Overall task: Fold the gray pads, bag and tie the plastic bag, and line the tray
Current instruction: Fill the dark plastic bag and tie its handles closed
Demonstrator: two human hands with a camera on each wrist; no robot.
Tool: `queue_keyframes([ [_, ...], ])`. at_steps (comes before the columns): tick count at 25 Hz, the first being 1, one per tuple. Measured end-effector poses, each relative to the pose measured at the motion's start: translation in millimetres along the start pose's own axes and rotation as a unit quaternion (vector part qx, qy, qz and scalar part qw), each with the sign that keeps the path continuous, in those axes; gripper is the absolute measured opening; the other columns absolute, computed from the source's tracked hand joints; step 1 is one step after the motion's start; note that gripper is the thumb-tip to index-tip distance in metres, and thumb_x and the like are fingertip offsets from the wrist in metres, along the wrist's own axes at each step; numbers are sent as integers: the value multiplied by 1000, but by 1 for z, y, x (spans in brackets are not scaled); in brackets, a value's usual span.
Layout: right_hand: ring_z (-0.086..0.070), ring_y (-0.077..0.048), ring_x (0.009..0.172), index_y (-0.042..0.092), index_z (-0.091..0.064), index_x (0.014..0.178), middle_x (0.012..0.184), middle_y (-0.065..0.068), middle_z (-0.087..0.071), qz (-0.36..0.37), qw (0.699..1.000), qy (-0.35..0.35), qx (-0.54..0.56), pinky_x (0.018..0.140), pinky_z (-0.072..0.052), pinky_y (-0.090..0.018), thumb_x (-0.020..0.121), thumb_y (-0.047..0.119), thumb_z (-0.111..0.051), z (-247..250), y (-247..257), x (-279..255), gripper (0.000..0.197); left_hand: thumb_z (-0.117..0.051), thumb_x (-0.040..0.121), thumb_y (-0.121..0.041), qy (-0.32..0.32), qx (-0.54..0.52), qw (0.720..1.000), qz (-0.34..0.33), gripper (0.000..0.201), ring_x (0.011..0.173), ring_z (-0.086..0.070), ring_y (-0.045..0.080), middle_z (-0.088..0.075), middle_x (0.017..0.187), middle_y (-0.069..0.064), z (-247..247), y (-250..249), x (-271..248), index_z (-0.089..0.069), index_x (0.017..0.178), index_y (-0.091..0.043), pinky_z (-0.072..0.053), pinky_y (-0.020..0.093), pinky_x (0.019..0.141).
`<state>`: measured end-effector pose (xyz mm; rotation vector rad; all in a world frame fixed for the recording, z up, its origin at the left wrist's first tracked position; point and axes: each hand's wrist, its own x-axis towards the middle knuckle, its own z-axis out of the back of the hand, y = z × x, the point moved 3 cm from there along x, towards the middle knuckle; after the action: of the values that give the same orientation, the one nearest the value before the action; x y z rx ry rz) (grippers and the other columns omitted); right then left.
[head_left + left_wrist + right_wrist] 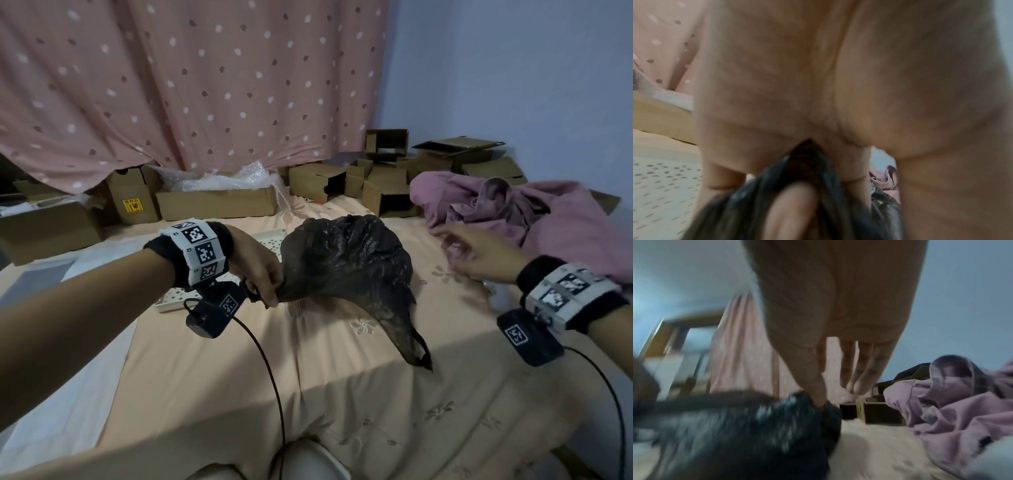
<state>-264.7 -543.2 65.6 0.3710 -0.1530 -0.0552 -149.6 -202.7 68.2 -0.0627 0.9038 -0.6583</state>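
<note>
- Fingers (791, 211) of the left hand (255, 265) are curled round a gathered bunch of the black plastic bag (346, 260), pinching it at its left edge; in the left wrist view the dark film runs between the thumb and the bent fingers
- Right hand (479, 255) hovers to the right of the bag with its fingers loose and spread, gripping nothing; the right wrist view, which is blurred, shows the fingers hanging straight with the thumb tip close to the top of the bag, and contact cannot be told
- Plastic bag sits puffed up in the middle of the bed (342, 411); one loose handle (416, 346) trails toward the near edge
- Bed is covered in a peach sheet with a faint flower pattern; a paler strip of cloth (54, 394) lies along its left side
- White perforated tray (270, 241) lies on the bed behind and beneath the left hand, partly hidden by the hand and the bag
- Crumpled mauve garment (520, 212) is heaped on the right side of the bed, just beyond the right hand
- Open cardboard boxes (315, 181) line the far edge of the bed; one long box holds bubble wrap (219, 178)
- Pink curtain (191, 85) with light and dark spots hangs behind the boxes; a pale blue wall (513, 68) stands to its right
- Both wrists wear black bands with square printed markers and a small black camera on a cable
</note>
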Motion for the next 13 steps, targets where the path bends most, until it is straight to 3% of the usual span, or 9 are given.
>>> queue_keyframes([
  [3,-44,-19,122,45,-19,145,143,-1,-34,52,984,102,-137,97,-48,-36,70,20,-76,-47,-1,-3,98,-59,90,-15,18,42,999,0,21,65,-53,6,-57,69,-4,-9,7,-4,-60,70,-20,-43,20,67],
  [5,-33,-19,132,48,-8,148,153,1,-16,119,967,98,-203,104,-40,-31,66,24,-77,-68,14,-3,110,-53,88,-5,-67,51,996,-16,27,78,-54,0,-63,88,-11,-3,16,-9,-68,89,-27,-41,20,75],
  [7,-24,-22,139,48,0,148,158,-2,-3,174,941,79,-278,104,-36,-29,68,22,-73,-80,24,0,112,-44,82,10,-218,49,974,-43,45,86,-55,5,-62,106,-4,11,28,-14,-65,108,-20,-43,16,74],
  [9,-20,-26,140,51,4,147,159,-6,3,206,918,66,-333,105,-34,-33,70,19,-70,-83,29,3,111,-45,76,12,-356,122,925,-49,55,94,-56,14,-53,122,4,19,42,-17,-56,118,-22,-48,20,75],
  [10,-19,-28,141,52,5,146,160,-8,5,217,908,68,-353,107,-32,-35,71,18,-70,-84,30,4,112,-52,75,8,-392,208,895,-40,58,101,-54,17,-47,130,5,16,46,-15,-49,125,-22,-50,25,81],
  [11,-17,-30,142,52,7,146,160,-10,8,228,895,79,-375,110,-28,-37,71,19,-72,-85,31,5,113,-62,74,0,-402,330,854,-24,66,109,-51,19,-41,137,7,8,48,-8,-41,133,-21,-49,29,90],
  [13,-13,-32,142,52,11,145,159,-12,13,249,863,112,-425,113,-22,-40,66,28,-78,-88,34,3,121,-77,67,-25,-358,526,771,-34,97,121,-44,25,-29,150,13,-20,49,14,-22,146,-21,-45,36,100],
])
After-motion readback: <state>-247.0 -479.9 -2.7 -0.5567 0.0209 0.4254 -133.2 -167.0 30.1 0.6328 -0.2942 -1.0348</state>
